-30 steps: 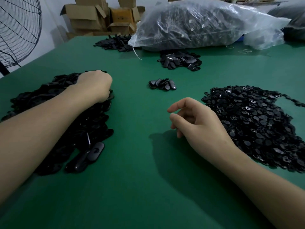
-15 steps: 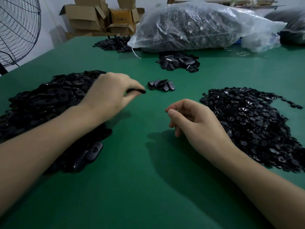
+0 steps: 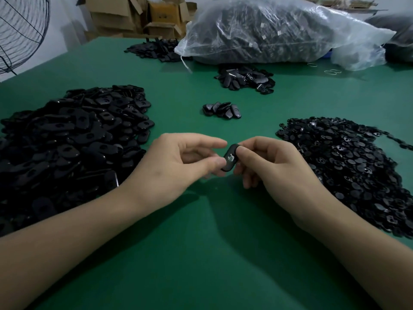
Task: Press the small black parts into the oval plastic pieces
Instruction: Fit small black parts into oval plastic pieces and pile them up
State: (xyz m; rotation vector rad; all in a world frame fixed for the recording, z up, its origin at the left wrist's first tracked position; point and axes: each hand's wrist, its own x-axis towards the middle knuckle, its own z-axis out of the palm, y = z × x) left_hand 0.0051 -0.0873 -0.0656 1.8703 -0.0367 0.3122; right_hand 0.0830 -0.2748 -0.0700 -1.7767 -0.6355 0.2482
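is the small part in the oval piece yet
In, it seems: a shiny small part shows mid oval piece, pinched by left hand and right hand. Fully seated: cannot tell.

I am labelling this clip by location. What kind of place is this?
Probably a hand-assembly bench in a factory or workshop: heaps of oval plastic pieces and small black parts on the green table, a bulk bag of more parts, and cardboard boxes behind.

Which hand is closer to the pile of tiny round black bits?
Right. The right hand is just beside the pile of small black parts, at its left edge. The left hand is farther off, beyond the oval piece that both hands pinch.
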